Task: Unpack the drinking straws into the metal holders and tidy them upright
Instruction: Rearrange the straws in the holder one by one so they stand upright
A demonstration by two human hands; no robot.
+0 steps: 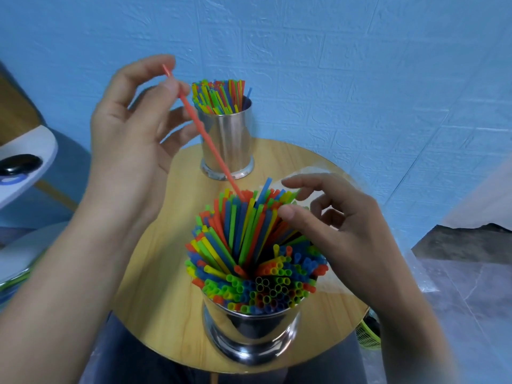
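Two shiny metal holders stand on a round wooden table (166, 273). The near holder (249, 331) is packed with coloured straws (249, 245) that fan outward. The far holder (227, 142) has its own bunch of coloured straws (219, 97). My left hand (130, 134) pinches the top of a single orange straw (206, 137), whose lower end sits among the near holder's straws. My right hand (340, 231) hovers at the right side of the near bunch, thumb and fingertips touching the straw tips, fingers loosely bent.
A clear plastic wrapper (318, 173) lies on the table behind my right hand. A blue wall rises right behind the table. A white surface with a black object (19, 164) is at the left. A green basket (368, 336) sits on the floor at the right.
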